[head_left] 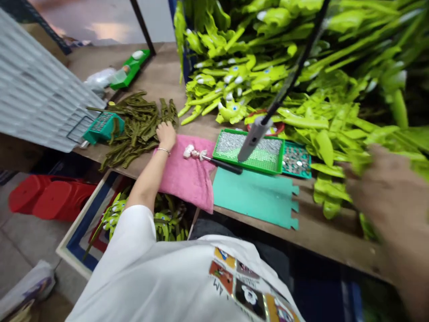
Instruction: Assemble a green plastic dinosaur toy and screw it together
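Note:
My left hand (166,135) reaches to the right edge of a heap of olive-green soft strips (137,125), its fingers curled down on one of them. Under its wrist lies a pink cloth (187,174). On the cloth rests a tool with a black handle (228,166), its tip wrapped in white material (194,153). Smeared by motion, my right hand (382,192) is at the far right, beside lime-green soft plastic pieces (323,147). Whether it holds anything cannot be made out.
A green tray of small silvery parts (231,143), a teal tray of metal bits (296,160) and a teal foam mat (254,194) lie mid-table. A grey lamp-like rod (256,138) hangs above. Lime-green dragon-like figures (234,109) pile behind. A teal basket (103,127) stands left.

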The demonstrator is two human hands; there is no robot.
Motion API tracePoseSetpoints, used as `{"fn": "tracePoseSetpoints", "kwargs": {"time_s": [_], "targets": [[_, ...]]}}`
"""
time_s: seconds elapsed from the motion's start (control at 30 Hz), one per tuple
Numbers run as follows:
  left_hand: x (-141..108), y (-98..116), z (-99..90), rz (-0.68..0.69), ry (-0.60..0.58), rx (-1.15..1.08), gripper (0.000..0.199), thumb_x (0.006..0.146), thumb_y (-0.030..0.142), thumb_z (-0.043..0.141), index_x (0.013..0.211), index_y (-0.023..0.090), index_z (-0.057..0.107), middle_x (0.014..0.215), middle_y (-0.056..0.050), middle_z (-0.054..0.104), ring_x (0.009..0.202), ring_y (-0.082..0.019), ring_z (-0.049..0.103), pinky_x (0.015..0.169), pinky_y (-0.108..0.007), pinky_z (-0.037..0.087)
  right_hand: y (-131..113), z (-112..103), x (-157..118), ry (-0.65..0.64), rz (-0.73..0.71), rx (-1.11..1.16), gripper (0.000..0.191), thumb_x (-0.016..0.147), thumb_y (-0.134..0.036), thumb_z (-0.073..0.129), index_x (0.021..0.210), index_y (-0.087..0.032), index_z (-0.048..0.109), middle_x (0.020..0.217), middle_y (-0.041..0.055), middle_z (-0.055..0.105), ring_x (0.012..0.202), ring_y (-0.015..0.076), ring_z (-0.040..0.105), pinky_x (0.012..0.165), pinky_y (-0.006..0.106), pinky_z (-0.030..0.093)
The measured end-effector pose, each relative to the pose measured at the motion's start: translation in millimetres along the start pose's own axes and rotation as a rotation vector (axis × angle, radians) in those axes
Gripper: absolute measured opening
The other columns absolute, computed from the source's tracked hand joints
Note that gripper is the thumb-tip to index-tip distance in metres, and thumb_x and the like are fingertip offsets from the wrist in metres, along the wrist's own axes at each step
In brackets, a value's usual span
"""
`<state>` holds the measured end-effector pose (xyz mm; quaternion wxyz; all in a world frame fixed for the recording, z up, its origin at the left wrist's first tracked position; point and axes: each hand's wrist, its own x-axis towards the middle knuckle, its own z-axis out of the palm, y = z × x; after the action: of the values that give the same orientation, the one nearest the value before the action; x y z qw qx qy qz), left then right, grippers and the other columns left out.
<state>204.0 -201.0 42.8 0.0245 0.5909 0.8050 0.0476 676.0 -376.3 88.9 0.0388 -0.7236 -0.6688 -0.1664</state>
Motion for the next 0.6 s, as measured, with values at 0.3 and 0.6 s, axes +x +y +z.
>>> {"fn": "tracePoseSetpoints", "kwargs": {"time_s": [0.3,0.6], "targets": [[-47.5,-15.2,-17.6,0.093,0.309,-0.122,0.055,0.098,0.014,0.049,0.148,0.001,0.032,0.133,-0.016,0.037,0.135,-0.04,0.039,0.112,-0.059,0.03,-180.0,27.8,-70.2,-0.295,-0.461,0.346,0.072,0.095,-0.058,0.05,0.155,-0.021,0.036,0.111,0.0169,0.064,0.082,0.0253,0.058,0.059,0.033,0.04],[-219.2,-4.6,47.3,0.086,0.245,-0.434,0.044,0.099,0.023,0.043,0.14,0.012,0.054,0.135,-0.02,0.04,0.131,-0.03,0.046,0.116,-0.046,0.037,-137.3,45.7,-76.3,0.012,-0.545,0.613,0.035,0.1,-0.031,0.045,0.129,-0.019,0.062,0.123,0.0125,0.067,0.115,0.0265,0.055,0.099,0.043,0.04]]}}
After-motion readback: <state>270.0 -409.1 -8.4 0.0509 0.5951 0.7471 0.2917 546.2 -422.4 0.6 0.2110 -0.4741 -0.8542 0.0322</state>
